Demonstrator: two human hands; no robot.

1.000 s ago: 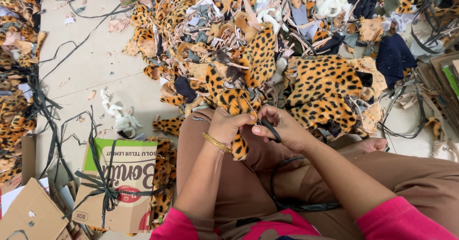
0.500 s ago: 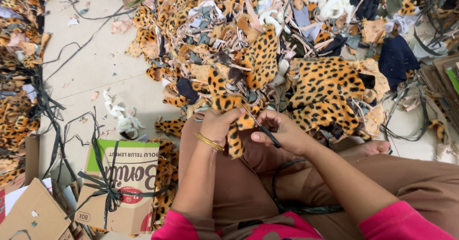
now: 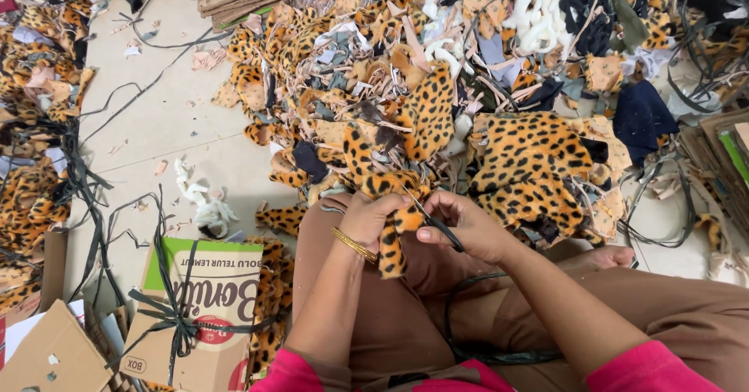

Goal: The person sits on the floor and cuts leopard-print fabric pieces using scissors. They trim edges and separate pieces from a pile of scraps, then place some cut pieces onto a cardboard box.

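My left hand (image 3: 365,216), with a gold bangle on the wrist, grips a strip of orange leopard-print fur fabric (image 3: 390,220) that hangs down over my lap. My right hand (image 3: 468,224) holds dark-handled scissors (image 3: 431,214), their blades meeting the fabric just above my left fingers. I sit on the floor in brown trousers and pink sleeves. A black strap (image 3: 468,337) lies across my lap below both hands.
A big heap of leopard-print, beige, white and navy fabric scraps (image 3: 437,80) spreads in front of me. Flattened cardboard boxes (image 3: 203,306) tied with black straps lie at lower left. More leopard scraps (image 3: 35,127) and black straps line the left; cardboard (image 3: 722,158) sits at right.
The view and my hands shifted slightly. The leopard strip has been raised a little and the scissors sit higher against it.
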